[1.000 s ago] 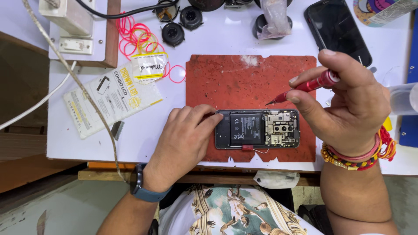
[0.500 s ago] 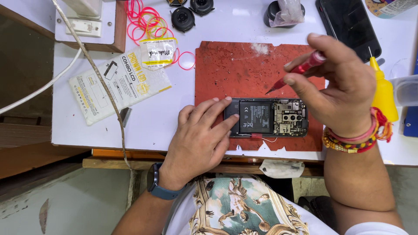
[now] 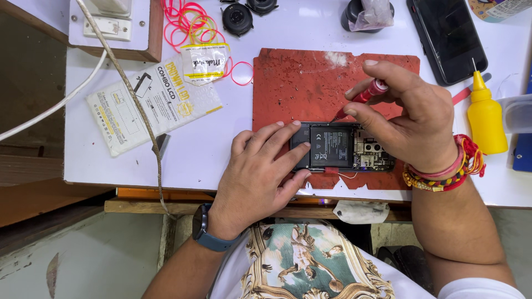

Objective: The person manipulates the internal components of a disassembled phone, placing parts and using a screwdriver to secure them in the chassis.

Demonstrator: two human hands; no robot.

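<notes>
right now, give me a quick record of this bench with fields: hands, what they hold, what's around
left hand: left hand lies flat on the open phone, fingers on its left end
right hand: right hand pinches a red screwdriver, tip down at the phone's top edge
phone: back off, battery and board showing, lying on a red mat
right of mat: yellow glue bottle, black phone
left of mat: printed packet, pink rubber bands
</notes>
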